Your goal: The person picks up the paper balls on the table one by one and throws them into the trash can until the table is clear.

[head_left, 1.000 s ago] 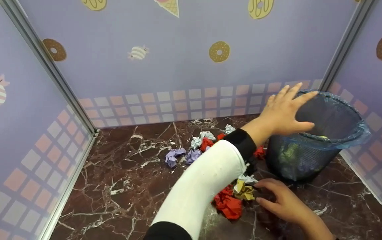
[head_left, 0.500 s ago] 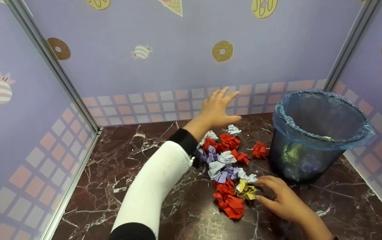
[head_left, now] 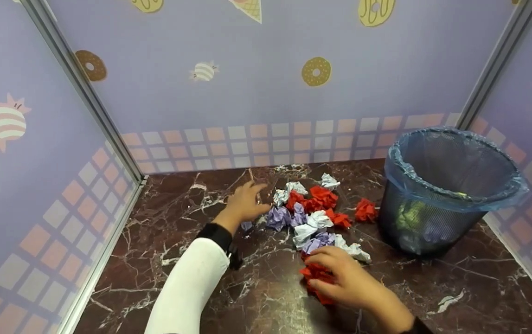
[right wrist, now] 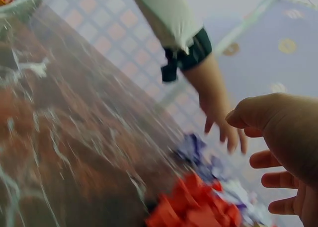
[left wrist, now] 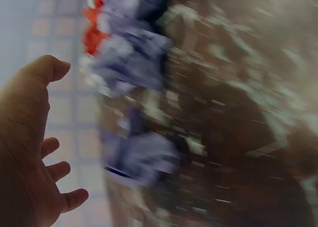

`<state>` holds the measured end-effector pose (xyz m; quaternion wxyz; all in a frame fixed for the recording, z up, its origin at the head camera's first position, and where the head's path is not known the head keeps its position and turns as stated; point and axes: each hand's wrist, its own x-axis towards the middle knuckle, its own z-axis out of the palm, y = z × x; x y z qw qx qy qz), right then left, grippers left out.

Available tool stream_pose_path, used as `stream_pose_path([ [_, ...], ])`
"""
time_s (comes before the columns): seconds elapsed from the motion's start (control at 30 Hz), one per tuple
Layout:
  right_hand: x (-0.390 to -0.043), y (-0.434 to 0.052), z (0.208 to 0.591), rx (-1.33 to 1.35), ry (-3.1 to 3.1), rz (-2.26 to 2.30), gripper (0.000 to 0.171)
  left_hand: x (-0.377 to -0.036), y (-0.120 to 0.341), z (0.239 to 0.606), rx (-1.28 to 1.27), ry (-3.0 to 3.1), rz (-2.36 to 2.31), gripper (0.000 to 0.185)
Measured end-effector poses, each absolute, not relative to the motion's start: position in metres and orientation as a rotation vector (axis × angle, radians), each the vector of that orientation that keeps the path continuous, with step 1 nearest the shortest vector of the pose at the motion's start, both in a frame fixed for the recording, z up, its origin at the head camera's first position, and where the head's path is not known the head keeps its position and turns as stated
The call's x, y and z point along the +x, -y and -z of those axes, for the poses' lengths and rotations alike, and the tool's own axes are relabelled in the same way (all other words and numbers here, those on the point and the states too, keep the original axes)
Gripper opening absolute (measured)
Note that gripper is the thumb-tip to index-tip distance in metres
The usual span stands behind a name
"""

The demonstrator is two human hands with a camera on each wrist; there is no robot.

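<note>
In the head view my left hand (head_left: 246,204) hovers at the left of a heap of crumpled paper, fingers spread and holding nothing. Below it a purple paper ball (left wrist: 141,157) lies on the marbled surface, mostly hidden in the head view. Another purple ball (head_left: 278,218) is just to its right. My right hand (head_left: 342,276) reaches over red crumpled paper (head_left: 317,273) at the heap's near end, thumb and fingers apart, nothing seen between them; whether it touches the paper I cannot tell. White paper (head_left: 312,222), more red balls (head_left: 323,197) and purple paper (head_left: 319,242) lie between the hands.
A black mesh bin (head_left: 414,227) with a blue bag liner (head_left: 456,204) stands at the right, crumpled paper inside. One red ball (head_left: 366,210) lies beside it. Patterned panels (head_left: 256,93) enclose the back and both sides.
My left hand has swung left from beside the bin to the heap's left side. My right hand has moved left over the red paper. The yellow ball is now out of sight in the head view.
</note>
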<state>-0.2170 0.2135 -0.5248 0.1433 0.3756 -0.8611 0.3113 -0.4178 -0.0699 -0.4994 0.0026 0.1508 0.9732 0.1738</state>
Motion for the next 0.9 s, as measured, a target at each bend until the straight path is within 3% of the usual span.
stream_pose_path([
  [0.4, -0.203, -0.148, 0.535, 1.375, 2.529, -0.812, 0.037, -0.39, 0.098, 0.551, 0.553, -3.035, -0.54, 0.05],
  [0.9, -0.201, -0.115, 0.542, 1.547, 2.518, -0.83, 0.036, -0.364, 0.121, 0.574, 0.505, -3.18, -0.592, 0.017],
])
